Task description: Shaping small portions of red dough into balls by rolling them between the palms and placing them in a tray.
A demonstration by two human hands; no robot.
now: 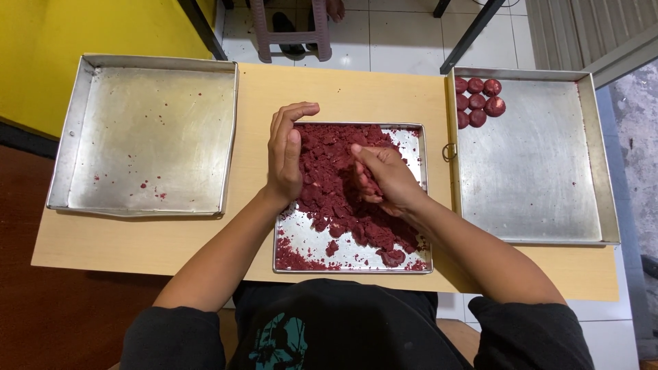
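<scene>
A small metal tray (351, 259) in the middle of the table holds a heap of dark red crumbly dough (336, 185). My left hand (286, 154) rests on the tray's left rim with fingers curled against the heap's edge, holding nothing that I can see. My right hand (384, 175) is dug into the heap, fingers closed around a bit of dough. A large tray (534, 178) on the right carries several round red dough balls (478, 101) in its far left corner.
A large metal tray (147, 137) with a few red crumbs lies at the left on the light wooden table (343, 92). Beyond the table are a tiled floor, a stool's legs (288, 31) and a yellow wall at the left.
</scene>
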